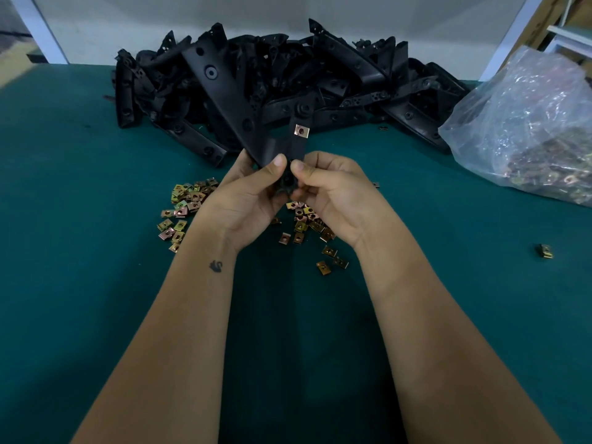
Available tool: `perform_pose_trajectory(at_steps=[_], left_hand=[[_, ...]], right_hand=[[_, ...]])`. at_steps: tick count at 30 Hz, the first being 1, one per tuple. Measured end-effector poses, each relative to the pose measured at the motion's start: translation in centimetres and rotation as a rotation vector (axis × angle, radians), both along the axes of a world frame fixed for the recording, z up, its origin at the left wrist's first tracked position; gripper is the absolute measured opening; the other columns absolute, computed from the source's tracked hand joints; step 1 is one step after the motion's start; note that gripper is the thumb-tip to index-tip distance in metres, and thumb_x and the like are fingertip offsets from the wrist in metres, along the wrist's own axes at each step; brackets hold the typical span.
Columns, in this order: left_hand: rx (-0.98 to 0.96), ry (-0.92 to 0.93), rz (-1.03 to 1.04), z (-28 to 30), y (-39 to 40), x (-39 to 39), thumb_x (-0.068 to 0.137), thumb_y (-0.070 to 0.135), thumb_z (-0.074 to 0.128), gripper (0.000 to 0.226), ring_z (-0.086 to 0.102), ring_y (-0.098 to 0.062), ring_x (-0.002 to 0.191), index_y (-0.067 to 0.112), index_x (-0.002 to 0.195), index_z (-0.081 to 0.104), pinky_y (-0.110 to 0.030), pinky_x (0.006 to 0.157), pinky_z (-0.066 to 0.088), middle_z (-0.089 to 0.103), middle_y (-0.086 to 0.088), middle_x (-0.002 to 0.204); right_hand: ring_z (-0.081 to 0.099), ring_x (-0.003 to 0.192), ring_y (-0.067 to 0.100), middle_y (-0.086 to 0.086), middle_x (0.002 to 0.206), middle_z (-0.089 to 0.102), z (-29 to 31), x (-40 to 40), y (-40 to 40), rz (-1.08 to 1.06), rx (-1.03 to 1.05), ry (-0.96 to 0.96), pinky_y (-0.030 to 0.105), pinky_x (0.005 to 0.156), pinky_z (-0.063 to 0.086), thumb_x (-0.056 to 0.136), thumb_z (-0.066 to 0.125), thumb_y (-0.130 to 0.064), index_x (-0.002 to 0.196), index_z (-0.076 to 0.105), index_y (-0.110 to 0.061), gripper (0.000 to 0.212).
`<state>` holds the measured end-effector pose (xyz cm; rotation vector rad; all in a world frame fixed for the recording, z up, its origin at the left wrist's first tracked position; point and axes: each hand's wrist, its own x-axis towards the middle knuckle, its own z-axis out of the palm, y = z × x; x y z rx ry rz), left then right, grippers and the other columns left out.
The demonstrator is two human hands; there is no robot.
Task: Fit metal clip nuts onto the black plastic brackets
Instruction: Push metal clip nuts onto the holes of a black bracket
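Observation:
I hold one black plastic bracket up over the table, its long arm slanting to the upper left. A shorter arm points up and carries a metal clip nut at its tip. My left hand grips the bracket's lower end, thumb on its front face. My right hand pinches the same lower end from the right, thumb beside my left thumb. Whether my right fingers also hold a clip nut is hidden. Loose clip nuts lie scattered on the green mat under both hands.
A large heap of black brackets fills the back of the green table. A clear plastic bag of clip nuts sits at the right. One stray nut lies far right. A white wall stands behind.

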<state>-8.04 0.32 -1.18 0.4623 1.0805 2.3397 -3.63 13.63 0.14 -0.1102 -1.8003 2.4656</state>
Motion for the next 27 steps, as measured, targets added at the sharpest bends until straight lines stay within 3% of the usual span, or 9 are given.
perform_pose_trajectory(at_steps=[6, 12, 17, 21, 24, 27], left_hand=[[-0.03, 0.002, -0.023, 0.0, -0.1, 0.0, 0.086, 0.014, 0.06, 0.035, 0.067, -0.012, 0.092, 0.021, 0.12, 0.053, -0.025, 0.072, 0.053, 0.07, 0.003, 0.108], [-0.028, 0.02, -0.005, 0.0, 0.1, 0.2, 0.086, 0.016, 0.06, 0.028, 0.066, -0.008, 0.085, 0.028, 0.111, 0.055, -0.021, 0.062, 0.05, 0.07, 0.007, 0.105], [-0.028, 0.04, -0.025, -0.1, 0.2, 0.3, 0.086, 0.02, 0.061, 0.025, 0.065, -0.012, 0.084, 0.03, 0.109, 0.058, -0.024, 0.067, 0.05, 0.07, 0.005, 0.105], [-0.034, 0.039, 0.002, -0.3, 0.3, 0.3, 0.084, 0.02, 0.061, 0.026, 0.066, -0.014, 0.077, 0.025, 0.109, 0.057, -0.024, 0.068, 0.053, 0.071, 0.001, 0.095], [-0.037, -0.024, 0.092, -0.4, 0.8, 0.2, 0.081, 0.018, 0.064, 0.03, 0.067, -0.012, 0.08, 0.02, 0.11, 0.057, -0.022, 0.067, 0.053, 0.07, 0.0, 0.099], [-0.103, -0.046, 0.208, -0.9, 1.6, 0.2, 0.089, 0.012, 0.065, 0.027, 0.067, -0.011, 0.089, 0.017, 0.114, 0.057, -0.024, 0.074, 0.053, 0.07, 0.0, 0.102]], right_hand=[[0.05, 0.056, 0.009, -0.002, 0.059, 0.052, 0.0, 0.1, 0.4, 0.01, 0.058, -0.006, 0.021, 0.058, 0.046, 0.092, 0.061, 0.0, 0.062, 0.056, -0.011, 0.032], [0.046, 0.055, 0.009, -0.002, 0.056, 0.049, 0.0, 0.2, -0.1, 0.006, -0.01, -0.014, 0.02, 0.056, 0.044, 0.092, 0.06, -0.002, 0.058, 0.058, -0.015, 0.036], [0.042, 0.055, 0.009, -0.003, 0.055, 0.044, 0.1, 0.3, -0.3, 0.018, -0.055, -0.015, 0.022, 0.058, 0.039, 0.093, 0.059, -0.003, 0.049, 0.059, -0.022, 0.047], [0.037, 0.052, 0.01, -0.004, 0.053, 0.038, 0.1, 0.3, -0.4, -0.02, -0.045, -0.021, 0.023, 0.057, 0.036, 0.093, 0.061, -0.005, 0.053, 0.055, -0.02, 0.042], [0.038, 0.051, 0.008, -0.008, 0.052, 0.046, -0.2, 0.2, -0.6, -0.125, 0.079, -0.018, 0.023, 0.055, 0.036, 0.092, 0.064, -0.007, 0.062, 0.062, -0.018, 0.032], [0.042, 0.052, 0.005, -0.005, 0.066, 0.059, -0.4, 0.0, -0.9, -0.261, 0.19, -0.036, 0.021, 0.055, 0.038, 0.091, 0.066, -0.01, 0.076, 0.067, -0.014, 0.016]])
